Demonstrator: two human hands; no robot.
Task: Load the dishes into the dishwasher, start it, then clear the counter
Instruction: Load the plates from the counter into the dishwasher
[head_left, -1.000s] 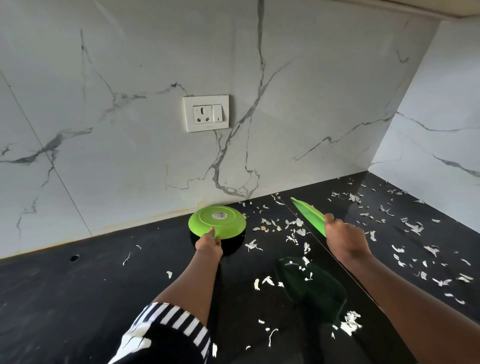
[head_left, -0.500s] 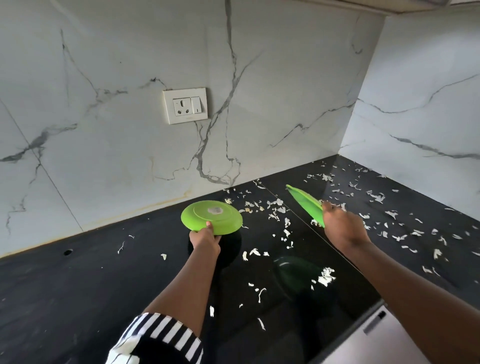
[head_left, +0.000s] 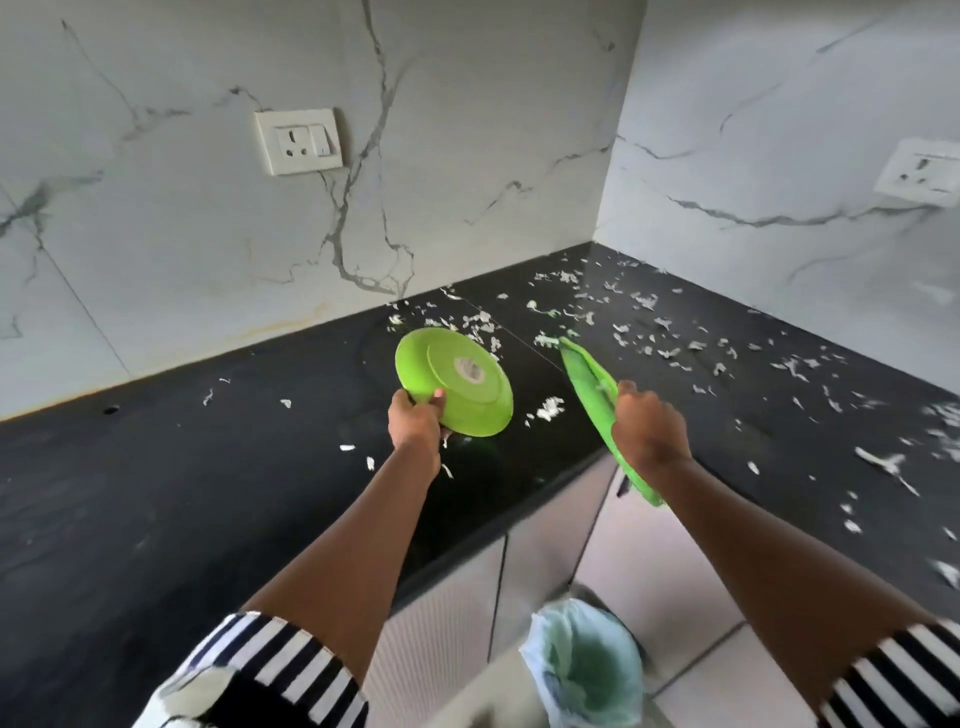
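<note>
Two green plates gripped above scrap-strewn black worktop (head_left: 156, 467): left hand (head_left: 415, 423) pinching underside-up plate (head_left: 454, 382), right hand (head_left: 649, 434) clamping edge-on plate (head_left: 587, 379).

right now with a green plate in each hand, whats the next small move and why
Probably lower the right hand's plate edge onto the counter and sweep the white scraps toward the left hand's plate. Scraps litter the corner, both plates are lifted and tilted, and a lined bin waits below the counter edge.
</note>
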